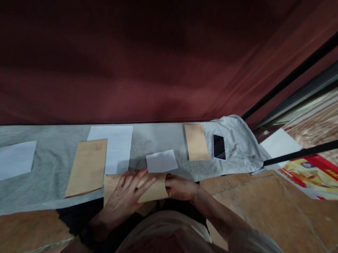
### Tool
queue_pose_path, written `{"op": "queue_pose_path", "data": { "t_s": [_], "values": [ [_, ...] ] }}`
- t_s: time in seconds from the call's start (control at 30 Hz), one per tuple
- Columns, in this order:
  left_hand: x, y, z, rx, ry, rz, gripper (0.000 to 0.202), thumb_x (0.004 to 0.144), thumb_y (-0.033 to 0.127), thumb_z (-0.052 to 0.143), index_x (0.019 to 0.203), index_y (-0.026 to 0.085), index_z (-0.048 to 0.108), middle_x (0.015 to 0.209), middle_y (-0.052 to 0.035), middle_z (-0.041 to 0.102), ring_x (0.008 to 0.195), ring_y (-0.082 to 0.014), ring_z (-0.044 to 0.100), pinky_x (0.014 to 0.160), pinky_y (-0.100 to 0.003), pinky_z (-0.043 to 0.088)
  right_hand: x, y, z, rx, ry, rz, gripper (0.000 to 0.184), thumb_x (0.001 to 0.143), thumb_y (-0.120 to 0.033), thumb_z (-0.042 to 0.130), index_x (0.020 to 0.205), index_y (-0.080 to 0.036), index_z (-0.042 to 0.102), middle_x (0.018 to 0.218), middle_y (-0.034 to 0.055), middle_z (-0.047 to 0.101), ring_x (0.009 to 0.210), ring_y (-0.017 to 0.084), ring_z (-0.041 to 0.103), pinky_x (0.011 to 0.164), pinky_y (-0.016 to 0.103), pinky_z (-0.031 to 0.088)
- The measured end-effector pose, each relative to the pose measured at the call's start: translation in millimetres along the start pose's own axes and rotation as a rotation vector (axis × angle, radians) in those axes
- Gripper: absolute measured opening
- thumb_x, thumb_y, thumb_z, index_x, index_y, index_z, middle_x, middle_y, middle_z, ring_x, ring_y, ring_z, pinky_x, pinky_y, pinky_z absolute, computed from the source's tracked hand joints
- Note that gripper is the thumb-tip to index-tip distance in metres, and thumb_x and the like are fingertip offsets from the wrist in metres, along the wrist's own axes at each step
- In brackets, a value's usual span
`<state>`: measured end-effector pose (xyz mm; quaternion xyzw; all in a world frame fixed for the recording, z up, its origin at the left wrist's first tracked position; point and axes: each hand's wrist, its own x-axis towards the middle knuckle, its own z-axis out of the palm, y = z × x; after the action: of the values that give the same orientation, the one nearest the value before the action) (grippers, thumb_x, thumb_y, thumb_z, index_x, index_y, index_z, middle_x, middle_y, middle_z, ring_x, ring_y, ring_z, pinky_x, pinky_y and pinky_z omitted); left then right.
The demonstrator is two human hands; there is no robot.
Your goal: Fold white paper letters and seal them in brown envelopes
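Note:
A brown paper envelope (156,189) lies close to my body, at the near edge of the cloth-covered surface. My left hand (129,192) rests flat on it with the fingers spread. At its right end, my right hand (181,187) is closed at the bowed edge, and the fingertips are partly hidden by the paper. Just beyond the envelope is a small white paper (162,161). To the left, another brown envelope (88,167) overlaps a white sheet (119,147). A third brown envelope (197,142) sits further right.
A phone (219,147) lies near the right end of the grey cloth (53,157). Another white sheet (2,162) is at far left. A dark red wall-like surface (127,63) rises behind. Black bars (318,150), a colourful printed box (321,175) and a tiled floor (263,213) are at right.

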<state>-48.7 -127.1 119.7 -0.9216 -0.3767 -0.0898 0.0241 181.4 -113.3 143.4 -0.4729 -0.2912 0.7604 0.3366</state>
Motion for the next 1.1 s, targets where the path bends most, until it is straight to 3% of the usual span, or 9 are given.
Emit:
{"op": "queue_pose_path", "data": {
  "t_s": [0.1, 0.23, 0.27, 0.4, 0.53, 0.67, 0.83, 1.0, 1.1],
  "values": [
    [0, -29, 1.4, 0.045, 0.036, -0.122, 0.083, 0.083, 0.024, 0.067, 0.158, 0.021, 0.032, 0.149, -0.0190, 0.049, 0.128, -0.0369, 0.052, 0.108, -0.051, 0.040, 21, -11, -31, -0.155, -0.092, -0.132, 0.030, 0.090, -0.037, 0.065, 0.112, -0.017, 0.071, 0.109, 0.0083, 0.071, 0.098, 0.020, 0.069, 0.089, 0.035, 0.055],
    [-2, -54, 16.4, 0.114, 0.039, -0.242, 0.084, 0.086, 0.029, 0.064, 0.159, 0.016, 0.026, 0.141, -0.0209, 0.056, 0.119, -0.0384, 0.057, 0.104, -0.053, 0.042, 63, -2, -65, -0.851, 0.599, -0.294, 0.030, 0.094, -0.032, 0.057, 0.120, -0.019, 0.065, 0.115, 0.0106, 0.069, 0.107, 0.022, 0.066, 0.097, 0.036, 0.051],
    [-3, -58, 20.1, 0.119, 0.024, -0.257, 0.085, 0.085, 0.030, 0.065, 0.160, 0.015, 0.026, 0.140, -0.0209, 0.057, 0.119, -0.0387, 0.057, 0.105, -0.053, 0.041, 71, 5, -69, -0.900, 0.651, -0.280, 0.034, 0.092, -0.030, 0.062, 0.123, -0.017, 0.063, 0.119, 0.0139, 0.067, 0.116, 0.026, 0.063, 0.103, 0.039, 0.048],
    [-3, -64, 32.1, 0.104, -0.009, -0.294, 0.091, 0.082, 0.027, 0.070, 0.160, 0.016, 0.025, 0.140, -0.0198, 0.057, 0.126, -0.0389, 0.054, 0.110, -0.053, 0.037, 94, 33, -66, -1.160, 0.766, -0.235, 0.056, 0.086, -0.032, 0.073, 0.133, -0.010, 0.053, 0.136, 0.0256, 0.057, 0.129, 0.036, 0.053, 0.103, 0.044, 0.047],
    [-5, -70, 41.8, 0.067, -0.030, -0.323, 0.098, 0.079, 0.027, 0.074, 0.161, 0.019, 0.022, 0.140, -0.0185, 0.058, 0.128, -0.0380, 0.054, 0.115, -0.054, 0.032, 104, 44, -62, -1.364, 0.802, -0.142, 0.056, 0.088, -0.040, 0.073, 0.130, -0.007, 0.053, 0.125, 0.0271, 0.063, 0.120, 0.036, 0.059, 0.098, 0.040, 0.049],
    [-8, -75, 49.6, 0.041, -0.047, -0.325, 0.102, 0.077, 0.025, 0.075, 0.162, 0.020, 0.020, 0.142, -0.0181, 0.056, 0.130, -0.0380, 0.053, 0.118, -0.056, 0.028, 107, 43, -70, -1.283, 0.787, -0.105, 0.038, 0.087, -0.037, 0.072, 0.115, -0.013, 0.060, 0.109, 0.0170, 0.070, 0.104, 0.029, 0.067, 0.091, 0.034, 0.049],
    [-10, -74, 56.1, 0.016, -0.070, -0.344, 0.102, 0.077, 0.027, 0.075, 0.162, 0.019, 0.019, 0.144, -0.0185, 0.055, 0.132, -0.0388, 0.052, 0.118, -0.058, 0.026, 102, 43, -89, -1.090, 0.710, -0.231, 0.006, 0.088, -0.026, 0.064, 0.086, -0.021, 0.061, 0.094, 0.0063, 0.068, 0.091, 0.021, 0.065, 0.082, 0.029, 0.047],
    [-9, -73, 59.1, -0.015, -0.064, -0.367, 0.100, 0.078, 0.039, 0.075, 0.161, 0.018, 0.022, 0.139, -0.0191, 0.059, 0.129, -0.0391, 0.055, 0.118, -0.058, 0.027, 90, 38, -109, -0.631, 0.748, -0.567, 0.016, 0.089, -0.037, 0.058, 0.082, -0.024, 0.053, 0.076, -0.0021, 0.056, 0.073, 0.017, 0.054, 0.072, 0.027, 0.046],
    [-8, -72, 60.7, -0.033, -0.060, -0.370, 0.101, 0.079, 0.044, 0.074, 0.161, 0.018, 0.021, 0.139, -0.0192, 0.059, 0.131, -0.0389, 0.054, 0.118, -0.058, 0.027, 84, 38, -110, -0.367, 0.661, -0.682, 0.023, 0.087, -0.045, 0.060, 0.085, -0.024, 0.052, 0.075, -0.0036, 0.054, 0.069, 0.015, 0.050, 0.069, 0.026, 0.046]
  ]
}}
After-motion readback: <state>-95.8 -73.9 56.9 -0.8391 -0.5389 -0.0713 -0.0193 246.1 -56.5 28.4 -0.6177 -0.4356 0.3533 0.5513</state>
